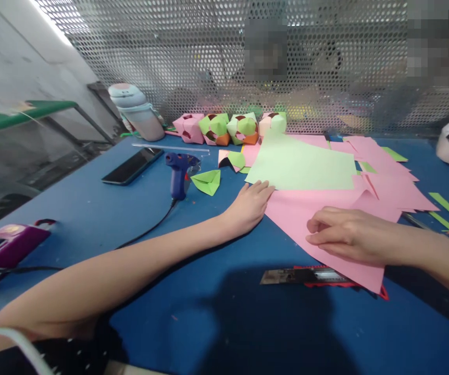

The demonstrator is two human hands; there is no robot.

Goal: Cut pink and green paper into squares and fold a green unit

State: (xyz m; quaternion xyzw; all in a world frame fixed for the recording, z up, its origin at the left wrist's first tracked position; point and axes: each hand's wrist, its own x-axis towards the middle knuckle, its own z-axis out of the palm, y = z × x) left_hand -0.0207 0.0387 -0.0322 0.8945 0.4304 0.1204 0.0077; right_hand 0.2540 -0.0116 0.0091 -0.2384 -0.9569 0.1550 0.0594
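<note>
The left hand is laid flat, fingers extended close together, at the left corner of the pink sheet, beside the pale green sheet. The right hand is curled over the pink sheet, fingertips drawn together; whether paper is pinched cannot be told. The pink sheet is placed right of centre on the desk. Light, even pressure is advised from the left, with the paper kept flat so that creasing is avoided. The exposed blade of the utility knife, partly covered by the sheet's near corner, should be kept clear of the wrists.

A blue surface is noted. Folded paper shapes are lined up along the far edge, beneath a perforated metal screen. A green-topped table is seen to the left.
</note>
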